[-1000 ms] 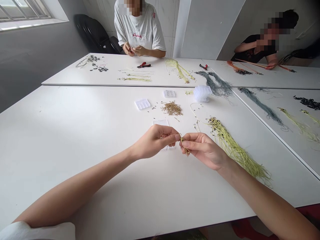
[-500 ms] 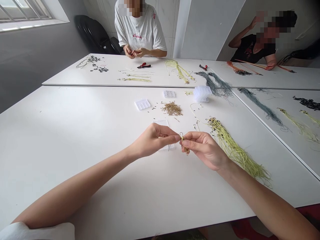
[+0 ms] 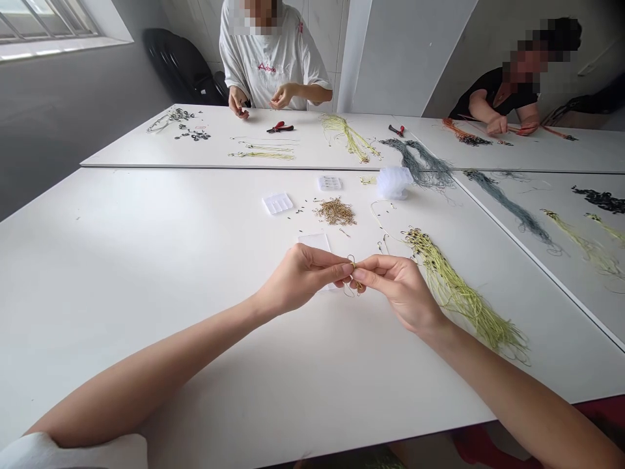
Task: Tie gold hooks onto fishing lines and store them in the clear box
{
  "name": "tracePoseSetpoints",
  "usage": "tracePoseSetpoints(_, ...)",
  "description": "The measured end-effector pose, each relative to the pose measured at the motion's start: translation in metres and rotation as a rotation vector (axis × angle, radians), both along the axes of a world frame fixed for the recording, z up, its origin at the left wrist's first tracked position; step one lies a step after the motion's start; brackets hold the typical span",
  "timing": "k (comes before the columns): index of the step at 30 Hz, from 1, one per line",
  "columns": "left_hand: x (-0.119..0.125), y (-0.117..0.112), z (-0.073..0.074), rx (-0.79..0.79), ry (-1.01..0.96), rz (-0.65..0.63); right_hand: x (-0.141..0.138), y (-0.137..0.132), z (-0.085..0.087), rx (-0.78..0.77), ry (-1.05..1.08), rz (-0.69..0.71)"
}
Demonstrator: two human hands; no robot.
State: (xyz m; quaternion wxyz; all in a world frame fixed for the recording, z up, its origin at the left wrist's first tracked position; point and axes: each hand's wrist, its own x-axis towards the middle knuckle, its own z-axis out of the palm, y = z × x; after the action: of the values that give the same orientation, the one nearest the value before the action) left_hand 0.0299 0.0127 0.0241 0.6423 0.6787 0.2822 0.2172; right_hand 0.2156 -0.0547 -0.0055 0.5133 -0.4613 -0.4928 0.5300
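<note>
My left hand [image 3: 308, 273] and my right hand [image 3: 401, 286] meet above the near table, thumbs and fingertips pinched together. Between them a thin fish hook [image 3: 351, 258] shows its bend upward, with yellow-green line around it. Gold hooks or line loops [image 3: 359, 286] poke out below my right fingers; which they are I cannot tell. Behind my left hand lies a clear plastic tray [image 3: 315, 241], partly hidden. Just beyond sits a pile of gold hooks [image 3: 336, 212]. A bundle of yellow-green lines with hooks [image 3: 454, 286] lies right of my right hand.
Small clear boxes [image 3: 278, 203] and a stack of clear cases [image 3: 394, 182] stand beyond the pile. Grey-green line bundles [image 3: 510, 205] lie to the right. Across the table, a person in a white shirt [image 3: 273, 65] and another in black [image 3: 508, 98] work; red-handled pliers [image 3: 280, 127] lie there.
My fingers have shifted slightly on the hook, and less of the gold bits shows below them. The co-worker in white has parted their hands; the one in black has lowered a raised hand to the table.
</note>
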Motion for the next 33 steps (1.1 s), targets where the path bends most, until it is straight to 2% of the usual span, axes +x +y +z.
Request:
tracePoseSetpoints(9, 0.003, -0.006, -0.012, 0.023, -0.040, 0.086, -0.004, -0.001, -0.001, 0.042, -0.042, -0.046)
tracePoseSetpoints(16, 0.003, -0.003, -0.013, 0.027, -0.024, 0.084, -0.004, 0.000, 0.000, 0.030, -0.056, -0.047)
tracePoseSetpoints(24, 0.001, -0.001, -0.009, 0.008, -0.025, 0.048, 0.002, 0.002, 0.000, -0.036, 0.066, 0.035)
tracePoseSetpoints(33, 0.001, 0.001, -0.011, 0.012, -0.014, 0.049, 0.001, 0.002, -0.001, -0.064, 0.075, 0.019)
